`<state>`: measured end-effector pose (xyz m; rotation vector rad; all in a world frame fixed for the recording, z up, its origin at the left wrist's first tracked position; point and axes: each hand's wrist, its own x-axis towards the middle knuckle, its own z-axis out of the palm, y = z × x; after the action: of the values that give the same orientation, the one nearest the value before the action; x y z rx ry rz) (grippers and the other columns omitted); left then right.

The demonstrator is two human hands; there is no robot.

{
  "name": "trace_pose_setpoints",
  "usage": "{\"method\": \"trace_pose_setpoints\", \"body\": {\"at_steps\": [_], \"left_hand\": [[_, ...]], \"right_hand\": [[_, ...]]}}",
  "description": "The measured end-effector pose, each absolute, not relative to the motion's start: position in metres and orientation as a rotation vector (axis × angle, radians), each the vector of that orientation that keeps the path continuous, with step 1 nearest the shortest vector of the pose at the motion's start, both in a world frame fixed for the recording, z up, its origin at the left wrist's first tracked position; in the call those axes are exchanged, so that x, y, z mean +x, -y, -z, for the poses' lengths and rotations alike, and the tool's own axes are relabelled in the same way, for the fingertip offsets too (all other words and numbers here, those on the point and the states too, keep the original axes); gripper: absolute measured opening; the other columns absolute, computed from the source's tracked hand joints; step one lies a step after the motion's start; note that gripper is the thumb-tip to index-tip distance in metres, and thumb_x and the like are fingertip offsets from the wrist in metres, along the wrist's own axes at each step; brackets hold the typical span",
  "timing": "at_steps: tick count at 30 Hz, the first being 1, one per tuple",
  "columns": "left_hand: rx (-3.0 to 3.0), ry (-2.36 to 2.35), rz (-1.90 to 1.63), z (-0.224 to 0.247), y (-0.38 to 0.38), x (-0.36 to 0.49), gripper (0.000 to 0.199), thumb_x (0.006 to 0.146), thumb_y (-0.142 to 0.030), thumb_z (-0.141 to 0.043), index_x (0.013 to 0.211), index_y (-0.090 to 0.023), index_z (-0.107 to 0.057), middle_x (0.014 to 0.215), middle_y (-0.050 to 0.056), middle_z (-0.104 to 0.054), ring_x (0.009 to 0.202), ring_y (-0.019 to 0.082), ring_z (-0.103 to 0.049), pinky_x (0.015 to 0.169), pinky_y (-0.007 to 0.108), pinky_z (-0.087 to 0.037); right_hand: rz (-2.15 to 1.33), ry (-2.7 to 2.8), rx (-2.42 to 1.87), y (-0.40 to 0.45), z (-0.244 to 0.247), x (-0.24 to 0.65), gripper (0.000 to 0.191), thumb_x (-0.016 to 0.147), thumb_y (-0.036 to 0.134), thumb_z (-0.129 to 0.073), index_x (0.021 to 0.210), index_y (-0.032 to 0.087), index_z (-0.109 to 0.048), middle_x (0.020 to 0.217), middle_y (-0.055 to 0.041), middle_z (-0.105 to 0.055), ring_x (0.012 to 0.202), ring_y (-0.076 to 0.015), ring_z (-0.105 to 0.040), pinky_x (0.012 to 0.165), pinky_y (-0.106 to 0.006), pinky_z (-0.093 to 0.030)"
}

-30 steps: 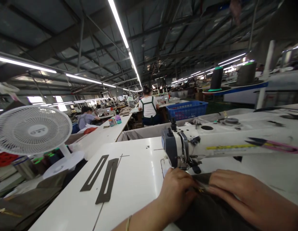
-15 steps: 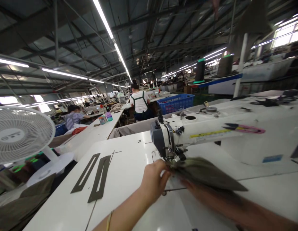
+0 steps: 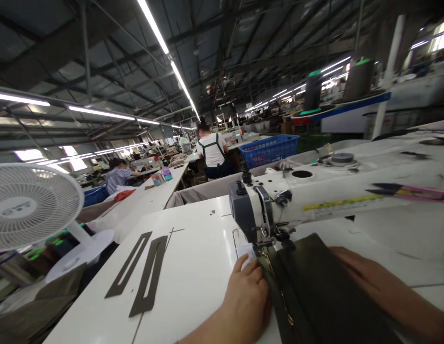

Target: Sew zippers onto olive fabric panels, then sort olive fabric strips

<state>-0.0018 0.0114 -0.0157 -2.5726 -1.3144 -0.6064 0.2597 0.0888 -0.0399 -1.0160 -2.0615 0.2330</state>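
Observation:
Dark olive fabric (image 3: pixel 325 286) with a gold-toothed zipper (image 3: pixel 279 285) lies beneath the head of a white sewing machine (image 3: pixel 255 212). My left hand (image 3: pixel 246 296) is closed at the fabric's left edge, fingers bent just in front of the needle area; the thumb is hidden. Along the right edge of the cloth is my right hand (image 3: pixel 368 279), its fingertips tucked out of sight behind the fabric. Left of both hands, two flat olive pieces with long slots, a narrower one (image 3: pixel 126 267) and a wider one (image 3: pixel 150 277), rest on the white table (image 3: pixel 193 267).
A white fan (image 3: pixel 35 210) stands at the left beside folded olive cloth (image 3: pixel 38 306). Pink-handled snips (image 3: pixel 415 192) lie on the machine arm, with thread cones (image 3: pixel 312 93) behind. Farther back are a blue crate (image 3: pixel 270 150) and two seated people (image 3: pixel 212 150).
The fabric has been turned and spread toward me, bringing the zipper into view. My left hand has moved slightly right and lower; my right hand has gone from under the fabric to its right side.

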Motion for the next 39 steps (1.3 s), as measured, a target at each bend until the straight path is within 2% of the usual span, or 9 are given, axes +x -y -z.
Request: {"method": "trace_pose_setpoints", "body": {"at_steps": [5, 8, 11, 15, 18, 24, 27, 34, 39], "left_hand": [[-2.358, 1.148, 0.726, 0.038, -0.017, -0.003, 0.022, 0.085, -0.016, -0.049, 0.101, -0.018, -0.062, 0.103, 0.006, -0.067, 0.113, 0.023, -0.054, 0.103, 0.044, -0.038], [-2.354, 1.086, 0.841, 0.033, -0.019, -0.004, 0.025, 0.088, -0.018, -0.044, 0.108, -0.021, -0.060, 0.100, 0.002, -0.069, 0.107, 0.020, -0.058, 0.099, 0.041, -0.041], [-2.430, 1.147, 0.915, 0.024, -0.016, -0.002, 0.023, 0.085, -0.020, -0.045, 0.101, -0.022, -0.062, 0.097, 0.001, -0.069, 0.102, 0.020, -0.060, 0.099, 0.041, -0.040], [-2.528, 1.354, 0.933, 0.020, -0.010, 0.002, 0.022, 0.074, -0.019, -0.051, 0.092, -0.021, -0.064, 0.096, 0.004, -0.069, 0.101, 0.024, -0.059, 0.099, 0.046, -0.039], [-2.538, 1.395, 1.009, 0.021, -0.006, 0.004, 0.022, 0.072, -0.018, -0.050, 0.090, -0.020, -0.062, 0.098, 0.005, -0.067, 0.102, 0.025, -0.058, 0.098, 0.048, -0.040], [-2.440, 1.566, 1.023, 0.016, 0.000, -0.002, 0.034, 0.069, -0.011, -0.048, 0.102, -0.012, -0.053, 0.103, 0.015, -0.060, 0.097, 0.025, -0.059, 0.083, 0.045, -0.053], [-2.489, 1.420, 0.933, 0.015, -0.004, -0.006, 0.041, 0.070, -0.008, -0.047, 0.110, -0.013, -0.054, 0.112, 0.015, -0.060, 0.104, 0.025, -0.058, 0.086, 0.044, -0.054], [-2.562, 1.136, 0.810, 0.006, -0.011, -0.005, 0.024, 0.083, -0.009, -0.043, 0.097, -0.014, -0.062, 0.103, 0.010, -0.068, 0.096, 0.024, -0.065, 0.086, 0.039, -0.056], [-2.560, 1.140, 0.837, 0.001, -0.010, -0.003, 0.023, 0.079, -0.008, -0.045, 0.092, -0.013, -0.063, 0.102, 0.010, -0.068, 0.093, 0.024, -0.066, 0.085, 0.039, -0.056]], "right_hand": [[-0.757, 1.917, -1.339, -0.110, 0.019, 0.255, 0.044, 0.089, 0.050, -0.033, 0.079, 0.021, -0.064, 0.065, -0.0059, -0.065, 0.063, -0.0227, -0.064, 0.058, -0.032, -0.050], [-0.626, 2.036, -1.375, -0.117, 0.016, 0.244, 0.028, 0.081, 0.047, -0.046, 0.075, 0.022, -0.056, 0.063, -0.0014, -0.063, 0.061, -0.0208, -0.062, 0.057, -0.031, -0.045], [-0.414, 2.134, -1.393, -0.122, 0.023, 0.243, 0.020, 0.084, 0.038, -0.045, 0.072, 0.023, -0.047, 0.061, 0.0011, -0.061, 0.058, -0.0191, -0.060, 0.055, -0.029, -0.042], [0.219, 2.272, -1.346, -0.116, 0.024, 0.240, 0.014, 0.085, 0.021, -0.043, 0.075, 0.020, -0.053, 0.074, -0.0076, -0.064, 0.070, -0.0264, -0.061, 0.062, -0.038, -0.045], [0.533, 2.285, -1.006, -0.096, 0.015, 0.219, 0.024, 0.086, 0.012, -0.037, 0.081, 0.016, -0.060, 0.087, -0.0137, -0.064, 0.083, -0.0293, -0.060, 0.072, -0.045, -0.047], [0.107, 2.418, -0.707, -0.059, 0.022, 0.174, 0.036, 0.085, 0.010, -0.037, 0.114, 0.011, -0.059, 0.112, -0.0126, -0.064, 0.105, -0.0232, -0.059, 0.089, -0.036, -0.051], [0.115, 2.451, -0.687, -0.059, 0.029, 0.174, 0.040, 0.084, 0.007, -0.035, 0.116, 0.008, -0.059, 0.116, -0.0145, -0.062, 0.109, -0.0240, -0.058, 0.091, -0.038, -0.051], [0.147, 2.489, -0.723, -0.060, 0.024, 0.177, 0.041, 0.084, 0.006, -0.034, 0.117, 0.004, -0.059, 0.119, -0.0159, -0.060, 0.110, -0.0227, -0.057, 0.097, -0.035, -0.047], [0.164, 2.502, -0.714, -0.060, 0.022, 0.178, 0.040, 0.085, 0.008, -0.034, 0.116, 0.002, -0.059, 0.119, -0.0168, -0.059, 0.109, -0.0237, -0.058, 0.095, -0.036, -0.048]]}}
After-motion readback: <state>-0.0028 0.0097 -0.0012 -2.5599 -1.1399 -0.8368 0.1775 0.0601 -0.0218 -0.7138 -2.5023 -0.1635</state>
